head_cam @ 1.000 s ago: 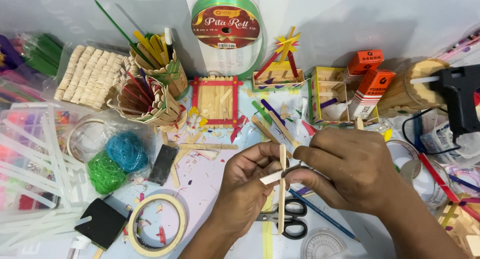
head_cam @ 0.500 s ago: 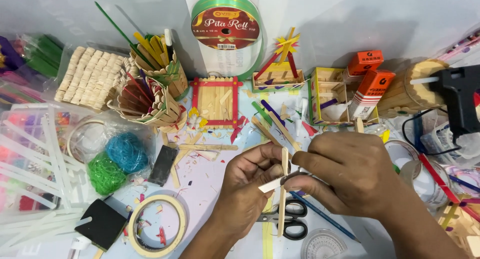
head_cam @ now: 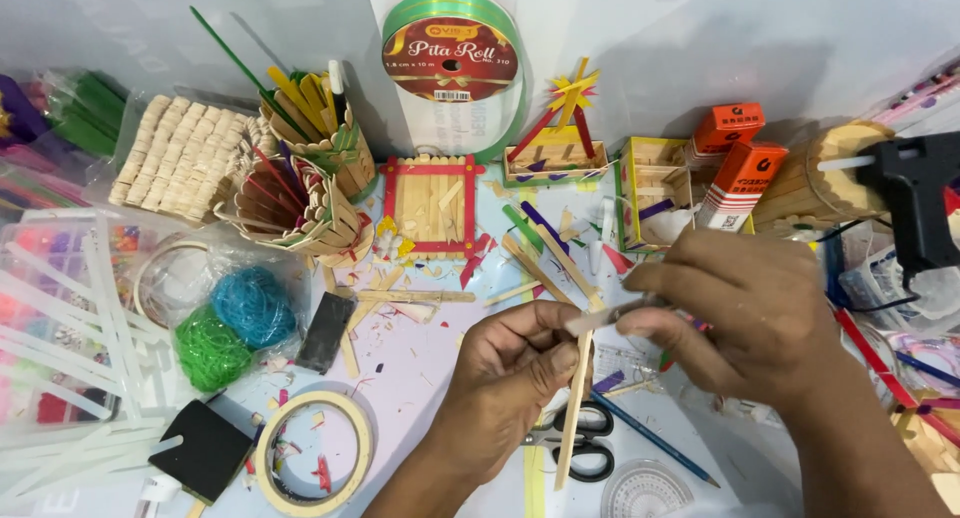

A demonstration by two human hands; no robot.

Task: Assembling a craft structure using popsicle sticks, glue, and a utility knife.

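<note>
Two hands meet low in the head view, over a cluttered craft surface [head_cam: 420, 378]. Left hand [head_cam: 510, 378] curled, thumb and fingers pinching a plain wooden stick [head_cam: 574, 418] that hangs upright, its lower end over the scissors [head_cam: 580, 448]. Right hand [head_cam: 750, 318] fingers pressed together, pinching a second stick [head_cam: 600, 318] held crosswise; its end touches the top of the upright one, just beside the left thumb. Both sticks are lifted off the surface. A blue pencil [head_cam: 655, 440] lies slanted beside the scissors, a clear protractor [head_cam: 645, 493] at the bottom edge. Tape ring [head_cam: 312, 468] and black sponge [head_cam: 205, 448] lower left; blue and green thread bundles [head_cam: 235, 328] above them. Middle: red-edged stick frame [head_cam: 432, 206], loose sticks and chips scattered below it. Two stick-built cups [head_cam: 310, 193] hold coloured sticks. Green ribbon roll [head_cam: 455, 63] stands against the wall. Right: orange boxes [head_cam: 735, 163], black glue gun [head_cam: 915, 203]. Bag of plain sticks [head_cam: 185, 158] far left.
</note>
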